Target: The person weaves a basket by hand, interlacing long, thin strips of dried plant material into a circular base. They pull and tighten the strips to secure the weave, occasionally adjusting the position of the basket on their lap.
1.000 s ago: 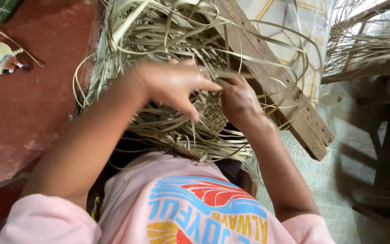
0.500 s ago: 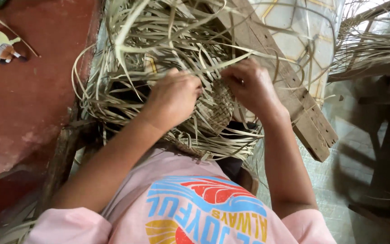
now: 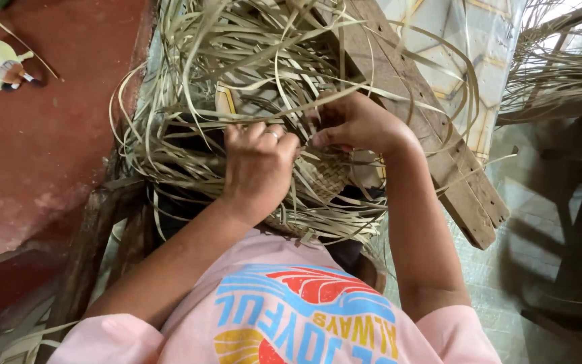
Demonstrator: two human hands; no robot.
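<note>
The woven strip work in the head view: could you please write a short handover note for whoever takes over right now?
Left hand: fingers curled, gripping the loose strips over the lap.
Right hand: pinching strips beside the wooden plank.
The woven patch sits just below and between the hands.
Done: only that small patch is plaited.
Left: most strips lie unwoven, fanning outward.

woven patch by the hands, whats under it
Loose pale strips spread around the woven patch, and a wooden plank lies beside it. What sits directly beneath is covered.
</note>
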